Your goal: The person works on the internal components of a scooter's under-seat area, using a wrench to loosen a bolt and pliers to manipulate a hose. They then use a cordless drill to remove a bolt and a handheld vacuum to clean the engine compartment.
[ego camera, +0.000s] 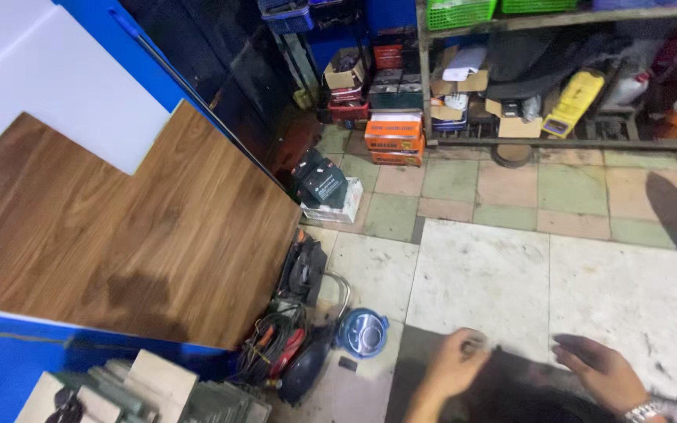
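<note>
Head view, looking down at tiled floor (479, 274). Both hands low in frame over a dark sheet/mat (511, 384), bottom centre-right, lying flat on floor.

Left hand (454, 362): fingers curled in, loosely closed; looks to pinch something small at the mat's upper edge, but blurred, can't tell what, if anything, is in the grip. Wrist comes up from bottom edge.

Right hand (601, 370): open, palm down, fingers stretched toward the left, hovering on or just above the mat; contact unclear. Nothing held. Metal watch (642, 410) on wrist.

Mat prob. thin, soft, floppy, light; likely best taken at an edge or corner w/ both hands, would sag if lifted by one.

Nearby: blue round lidded thing (362, 332) just left of the left hand, cable tangle (280, 345), wood-look board (119, 235) w/ blue edging, shelf w/ boxes (395, 133) at back.
</note>
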